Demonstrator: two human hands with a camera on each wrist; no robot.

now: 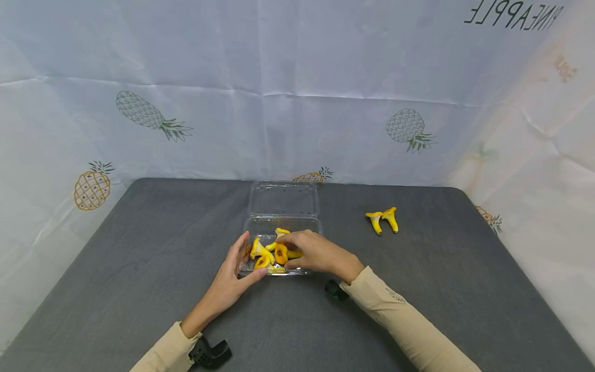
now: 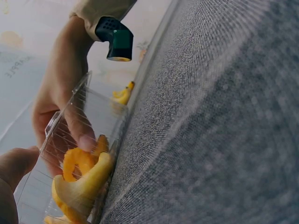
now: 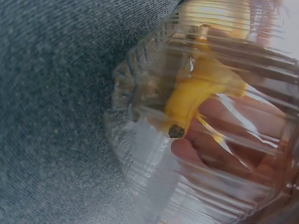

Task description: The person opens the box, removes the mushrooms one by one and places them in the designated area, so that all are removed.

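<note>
A clear plastic clamshell container [image 1: 316,225] lies with its lid folded back, holding several yellow chanterelle mushrooms [image 1: 261,250]. My left hand [image 1: 228,281] rests against the container's near left corner, fingers fairly straight along the side and thumb at the front rim. Inside the container's right part, my right hand [image 1: 321,253] pinches a chanterelle with an orange cap [image 1: 281,254] between thumb and fingers. Through the clear wall in the right wrist view, a yellow stem [image 3: 187,100] with a dark end shows by the fingers. The left wrist view shows the right thumb at the mushrooms.
Two more chanterelles [image 1: 382,220] lie side by side on the grey tabletop [image 1: 446,268], right of the container. The raised lid [image 1: 283,199] leans back toward the table's far edge. Behind hangs a white curtain [image 1: 288,129] printed with pineapples.
</note>
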